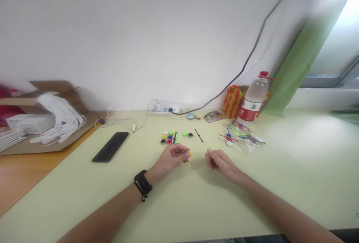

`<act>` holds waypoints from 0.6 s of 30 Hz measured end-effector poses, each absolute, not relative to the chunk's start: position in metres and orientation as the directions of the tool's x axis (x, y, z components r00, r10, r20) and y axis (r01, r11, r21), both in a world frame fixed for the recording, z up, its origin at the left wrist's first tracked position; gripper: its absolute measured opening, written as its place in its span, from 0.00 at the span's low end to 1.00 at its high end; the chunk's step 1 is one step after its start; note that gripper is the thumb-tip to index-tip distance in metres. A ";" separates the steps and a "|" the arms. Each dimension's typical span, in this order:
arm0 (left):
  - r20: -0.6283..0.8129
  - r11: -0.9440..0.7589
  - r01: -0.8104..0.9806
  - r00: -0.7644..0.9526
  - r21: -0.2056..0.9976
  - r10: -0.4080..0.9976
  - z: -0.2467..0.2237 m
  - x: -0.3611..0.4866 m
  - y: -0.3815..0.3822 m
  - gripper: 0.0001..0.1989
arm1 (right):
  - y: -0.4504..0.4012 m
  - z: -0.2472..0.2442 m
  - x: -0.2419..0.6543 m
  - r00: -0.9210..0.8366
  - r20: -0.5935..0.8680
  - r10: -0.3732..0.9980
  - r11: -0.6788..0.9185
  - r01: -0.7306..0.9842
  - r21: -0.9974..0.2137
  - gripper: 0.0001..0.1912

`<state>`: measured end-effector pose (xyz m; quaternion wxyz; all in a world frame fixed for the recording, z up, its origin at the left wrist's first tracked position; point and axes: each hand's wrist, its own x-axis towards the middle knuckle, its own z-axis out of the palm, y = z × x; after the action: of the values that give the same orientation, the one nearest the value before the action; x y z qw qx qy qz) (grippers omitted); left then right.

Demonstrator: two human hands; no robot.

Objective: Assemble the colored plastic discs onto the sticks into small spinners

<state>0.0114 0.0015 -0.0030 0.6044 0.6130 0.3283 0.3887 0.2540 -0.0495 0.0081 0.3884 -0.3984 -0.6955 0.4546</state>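
My left hand [174, 157], with a black watch on its wrist, pinches a small yellow plastic piece [190, 160] whose thin stem points down. To the right, apart from it, my right hand [221, 162] is closed on a thin green plastic piece [209, 145]; only its tip shows. Several coloured round pieces [166, 137] and a bundle of coloured sticks [175, 137] lie just beyond my left hand. A green round piece [185, 134], a black one [190, 135] and a black stick [199, 135] lie beyond the gap between my hands.
A black phone [110, 147] lies at left, near a cardboard box [56, 85]. Bags of coloured parts [248, 138] lie at right before a large water bottle [254, 99]. A power strip [164, 110] and glasses [213, 115] sit near the wall.
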 end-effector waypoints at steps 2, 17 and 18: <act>0.075 -0.050 -0.063 0.487 0.997 0.870 -0.003 0.012 0.001 0.14 | -0.051 0.010 0.254 -0.333 0.243 0.911 0.316 0.183 -0.931 0.23; 0.062 -0.032 -0.070 0.493 0.997 0.868 0.002 0.013 -0.001 0.15 | -0.046 0.009 0.257 -0.526 0.105 0.844 0.271 0.249 -0.930 0.37; 0.066 -0.035 -0.072 0.492 0.997 0.868 0.002 0.013 -0.001 0.15 | -0.045 0.010 0.258 -0.512 0.123 0.850 0.280 0.242 -0.929 0.36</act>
<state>0.0129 -0.0009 0.0020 0.6129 0.6088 0.3270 0.3832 0.2577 -0.0455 0.0103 0.3237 -0.3733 -0.7316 0.4697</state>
